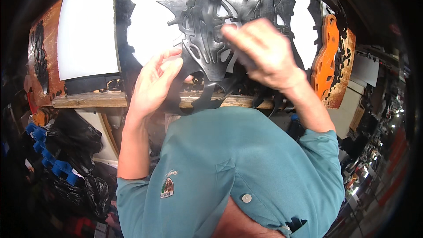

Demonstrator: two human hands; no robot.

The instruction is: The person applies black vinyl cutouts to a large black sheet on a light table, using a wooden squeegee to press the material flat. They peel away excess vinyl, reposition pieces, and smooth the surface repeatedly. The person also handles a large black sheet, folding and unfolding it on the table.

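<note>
A large black moulded sheet (207, 39) with raised ridges and cut-out openings lies over the bench in front of me, its ragged lower end hanging at the near edge. My left hand (154, 79) is at its left part, thumb and fingers curled together at a cut edge; one fingertip shows past the black material. Over the right half of the sheet is my right hand (266, 53), closed and smeared by motion. Something dark shows beneath its fingers, too blurred to name.
A wooden rail (90, 100) runs along the bench's near edge. To the right stands an orange plate with holes (325, 57), beside black scraps (340, 68). A white panel (88, 31) is at left. Lower left are black plastic bags (72, 141) and blue plastic parts (48, 154).
</note>
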